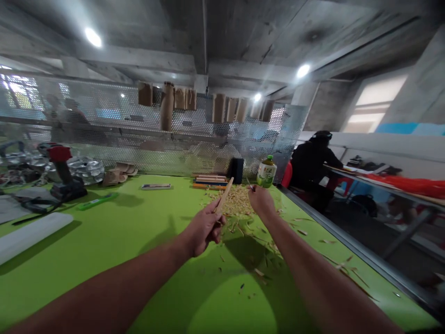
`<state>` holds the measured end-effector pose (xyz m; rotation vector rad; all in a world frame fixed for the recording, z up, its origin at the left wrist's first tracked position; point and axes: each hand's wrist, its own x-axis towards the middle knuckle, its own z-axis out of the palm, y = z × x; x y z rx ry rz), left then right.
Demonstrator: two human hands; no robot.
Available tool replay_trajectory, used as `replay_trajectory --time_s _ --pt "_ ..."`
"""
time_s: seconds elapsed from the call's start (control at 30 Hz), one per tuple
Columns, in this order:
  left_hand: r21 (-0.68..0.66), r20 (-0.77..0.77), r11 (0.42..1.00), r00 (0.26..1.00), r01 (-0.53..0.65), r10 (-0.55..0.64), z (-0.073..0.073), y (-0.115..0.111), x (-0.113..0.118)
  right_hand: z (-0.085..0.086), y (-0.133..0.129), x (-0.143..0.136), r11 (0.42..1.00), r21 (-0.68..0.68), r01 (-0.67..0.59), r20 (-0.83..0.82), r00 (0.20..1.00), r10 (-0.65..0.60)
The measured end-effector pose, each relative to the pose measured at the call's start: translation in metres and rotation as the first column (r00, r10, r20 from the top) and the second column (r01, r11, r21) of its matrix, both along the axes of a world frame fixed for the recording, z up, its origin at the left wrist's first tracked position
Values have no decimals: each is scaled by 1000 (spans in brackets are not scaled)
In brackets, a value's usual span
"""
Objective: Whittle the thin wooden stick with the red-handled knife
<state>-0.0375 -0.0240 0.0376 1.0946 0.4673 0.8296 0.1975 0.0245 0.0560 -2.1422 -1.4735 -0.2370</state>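
Observation:
My left hand (206,228) is closed round the lower end of a light wooden stick (226,194), which points up and away. To its right, my right hand (260,200) is closed on a thin blade-like tool (249,184), partly hidden by the fingers. Stick and tool are apart. Behind and below both hands, pale wood shavings (238,202) lie heaped and scattered on the green tabletop (139,241).
At the back stand a green-capped bottle (266,171), a black block (237,170) and stacked sticks (210,182). On the left are a red drill (60,167), a green cutter (98,201) and a white bar (34,235). A person in black (313,162) sits at the right.

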Motion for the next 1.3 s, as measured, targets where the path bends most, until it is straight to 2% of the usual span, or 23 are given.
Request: replay_trajectory --time_s 0.1,0.23,0.5,0.63,0.9,1.1,1.17,1.2,1.23,1.3 --pt "4 -39 998 997 -64 65 -5 11 -2 0 -8 -38 989 -2 -145 62 988 144" --pt "8 -40 991 990 -133 133 -3 15 -3 -1 -21 -71 958 -119 -261 171 945 279" --pt "-121 48 987 992 -107 114 1 11 2 -1 -28 -80 943 -168 -288 256 911 324" --pt "-182 76 978 991 -98 114 5 7 4 0 -27 -79 951 -141 -276 301 903 307" --pt "-206 35 973 993 -104 113 21 -6 4 4 -22 -66 962 -76 -262 362 892 272" --pt "-216 -8 966 989 -145 147 19 -6 6 -1 -7 -57 963 -51 -263 381 887 262" --pt "-208 -56 968 990 -142 133 15 -12 5 0 -1 -35 988 -47 -144 293 944 152" --pt "-198 -76 974 992 -113 100 13 -16 4 1 0 -19 997 -72 -26 209 977 41" --pt "-183 -83 981 995 -71 57 10 -19 3 2 1 -2 987 -144 64 126 991 -46" --pt "-139 -48 990 999 3 -10 6 -22 4 3 0 31 972 -173 159 91 985 -145"
